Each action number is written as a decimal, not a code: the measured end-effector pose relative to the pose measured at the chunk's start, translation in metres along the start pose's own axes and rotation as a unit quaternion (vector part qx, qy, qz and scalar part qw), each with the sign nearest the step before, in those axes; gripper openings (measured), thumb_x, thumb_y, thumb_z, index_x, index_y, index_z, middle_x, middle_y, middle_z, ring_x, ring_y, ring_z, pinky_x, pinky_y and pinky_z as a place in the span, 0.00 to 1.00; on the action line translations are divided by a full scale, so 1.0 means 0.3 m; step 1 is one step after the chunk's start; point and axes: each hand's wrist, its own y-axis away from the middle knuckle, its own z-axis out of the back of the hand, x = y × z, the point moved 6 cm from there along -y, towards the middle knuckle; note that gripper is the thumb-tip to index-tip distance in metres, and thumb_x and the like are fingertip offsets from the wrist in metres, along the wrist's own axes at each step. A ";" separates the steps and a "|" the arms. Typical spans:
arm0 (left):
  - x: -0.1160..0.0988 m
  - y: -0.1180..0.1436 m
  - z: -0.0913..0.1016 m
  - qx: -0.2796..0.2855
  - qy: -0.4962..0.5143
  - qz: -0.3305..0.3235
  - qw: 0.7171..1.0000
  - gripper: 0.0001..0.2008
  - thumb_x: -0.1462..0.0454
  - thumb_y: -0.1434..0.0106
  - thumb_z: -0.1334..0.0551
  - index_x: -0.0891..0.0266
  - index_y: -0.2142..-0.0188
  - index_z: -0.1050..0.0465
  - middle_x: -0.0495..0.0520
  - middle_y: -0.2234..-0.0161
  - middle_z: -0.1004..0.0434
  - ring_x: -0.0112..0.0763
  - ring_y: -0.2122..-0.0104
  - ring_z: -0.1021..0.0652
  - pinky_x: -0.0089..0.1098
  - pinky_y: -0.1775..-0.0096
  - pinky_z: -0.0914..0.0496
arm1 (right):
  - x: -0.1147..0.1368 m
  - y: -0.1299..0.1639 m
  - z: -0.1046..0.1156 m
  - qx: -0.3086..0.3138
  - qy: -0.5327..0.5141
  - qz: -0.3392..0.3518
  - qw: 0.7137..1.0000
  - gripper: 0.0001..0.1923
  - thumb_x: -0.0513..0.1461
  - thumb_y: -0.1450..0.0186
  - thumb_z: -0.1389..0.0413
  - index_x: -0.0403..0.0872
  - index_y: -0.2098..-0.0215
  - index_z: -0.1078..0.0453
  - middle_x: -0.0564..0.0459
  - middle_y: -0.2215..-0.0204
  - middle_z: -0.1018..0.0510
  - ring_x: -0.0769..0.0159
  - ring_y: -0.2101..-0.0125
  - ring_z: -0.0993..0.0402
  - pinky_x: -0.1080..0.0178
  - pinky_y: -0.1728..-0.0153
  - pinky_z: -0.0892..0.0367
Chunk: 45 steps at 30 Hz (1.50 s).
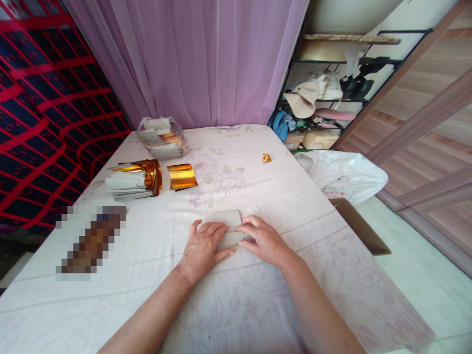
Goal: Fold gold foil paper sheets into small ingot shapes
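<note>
A small greyish-white sheet of paper (229, 217) lies on the table in front of me, with a fold across its middle. My left hand (206, 243) rests over the paper's left side, fingers on top and thumb at the near edge, holding it. From the right, my right hand (263, 241) grips the folded edge between thumb and fingers. Farther left is a fanned stack of gold-foil paper (127, 184) with pale backs. Beside that stack sits a smaller pile of gold sheets (182, 176). A small folded gold piece (266, 158) lies alone toward the back right.
A clear plastic bag (161, 137) of similar papers stands at the table's far left corner. A blurred-out object (92, 241) lies at the left. Right of the table are a white plastic bag (346, 174), a cardboard box (359, 226) and a loaded shelf rack (332, 61). A purple curtain (199, 64) hangs behind.
</note>
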 end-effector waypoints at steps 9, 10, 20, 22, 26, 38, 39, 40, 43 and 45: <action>0.000 0.001 0.010 -0.009 0.002 -0.029 1.000 0.16 0.52 0.39 0.36 0.57 0.56 0.25 0.57 0.50 0.22 0.46 0.52 0.24 0.58 0.41 0.48 | -0.022 -0.006 -0.015 -0.032 0.001 0.011 0.999 0.07 0.39 0.34 0.43 0.51 0.59 0.23 0.51 0.60 0.27 0.64 0.58 0.29 0.62 0.55 0.33; -0.002 0.001 0.011 -0.008 0.004 -0.030 1.000 0.17 0.51 0.40 0.35 0.57 0.56 0.25 0.58 0.50 0.22 0.47 0.52 0.24 0.58 0.41 0.48 | -0.024 -0.007 -0.017 -0.034 0.004 0.012 0.999 0.07 0.39 0.33 0.44 0.51 0.60 0.23 0.51 0.60 0.26 0.65 0.58 0.29 0.62 0.55 0.33; 0.011 -0.005 0.009 -0.012 0.028 0.010 0.999 0.07 0.61 0.34 0.40 0.55 0.59 0.23 0.53 0.52 0.21 0.42 0.53 0.23 0.58 0.42 0.46 | -0.049 -0.013 -0.023 -0.090 0.012 -0.016 0.996 0.12 0.39 0.31 0.49 0.49 0.65 0.23 0.51 0.63 0.23 0.67 0.61 0.26 0.64 0.58 0.33; 0.022 -0.009 0.007 -0.017 0.040 0.024 0.999 0.08 0.61 0.33 0.42 0.55 0.60 0.23 0.53 0.53 0.20 0.41 0.54 0.23 0.57 0.43 0.45 | -0.055 -0.010 -0.018 -0.103 -0.006 -0.021 0.994 0.12 0.41 0.30 0.49 0.49 0.65 0.24 0.51 0.63 0.23 0.67 0.61 0.26 0.64 0.58 0.33; 0.035 -0.021 0.006 -0.027 0.057 0.055 0.996 0.08 0.62 0.33 0.42 0.56 0.63 0.23 0.53 0.57 0.19 0.40 0.56 0.23 0.54 0.44 0.42 | -0.055 -0.010 -0.013 -0.114 -0.031 -0.018 0.993 0.09 0.43 0.34 0.45 0.48 0.64 0.24 0.52 0.63 0.23 0.66 0.62 0.26 0.65 0.59 0.33; 0.072 -0.026 -0.006 -0.091 0.050 0.055 0.993 0.10 0.67 0.32 0.45 0.57 0.53 0.29 0.53 0.54 0.21 0.35 0.54 0.23 0.44 0.46 0.35 | -0.059 -0.031 -0.034 -0.169 0.047 -0.126 0.976 0.10 0.39 0.35 0.45 0.49 0.74 0.28 0.54 0.71 0.24 0.69 0.68 0.27 0.68 0.66 0.39; 0.072 -0.024 -0.004 -0.099 0.046 0.046 0.993 0.10 0.67 0.32 0.45 0.57 0.55 0.28 0.53 0.53 0.21 0.35 0.53 0.23 0.43 0.47 0.34 | -0.057 -0.032 -0.034 -0.169 0.055 -0.130 0.975 0.10 0.39 0.35 0.45 0.49 0.74 0.28 0.54 0.71 0.24 0.69 0.68 0.28 0.67 0.66 0.39; 0.071 -0.023 -0.002 -0.105 0.042 0.038 0.993 0.10 0.67 0.32 0.45 0.56 0.57 0.26 0.54 0.52 0.22 0.35 0.52 0.24 0.42 0.48 0.33 | -0.055 -0.034 -0.035 -0.168 0.063 -0.134 0.975 0.11 0.40 0.35 0.45 0.49 0.75 0.28 0.55 0.71 0.24 0.69 0.69 0.28 0.67 0.66 0.39; 0.066 -0.019 -0.001 -0.109 0.036 0.014 0.993 0.10 0.66 0.32 0.45 0.57 0.60 0.24 0.55 0.51 0.23 0.36 0.53 0.23 0.41 0.50 0.32 | -0.054 -0.039 -0.038 -0.161 0.084 -0.152 0.972 0.11 0.40 0.35 0.45 0.49 0.75 0.28 0.54 0.71 0.25 0.69 0.68 0.28 0.67 0.67 0.40; 0.062 -0.018 -0.004 -0.101 0.038 0.005 0.994 0.09 0.64 0.32 0.44 0.58 0.58 0.24 0.56 0.52 0.22 0.36 0.53 0.23 0.42 0.49 0.32 | -0.055 -0.041 -0.039 -0.158 0.098 -0.163 0.969 0.10 0.40 0.35 0.45 0.49 0.74 0.28 0.54 0.71 0.24 0.68 0.68 0.28 0.67 0.67 0.41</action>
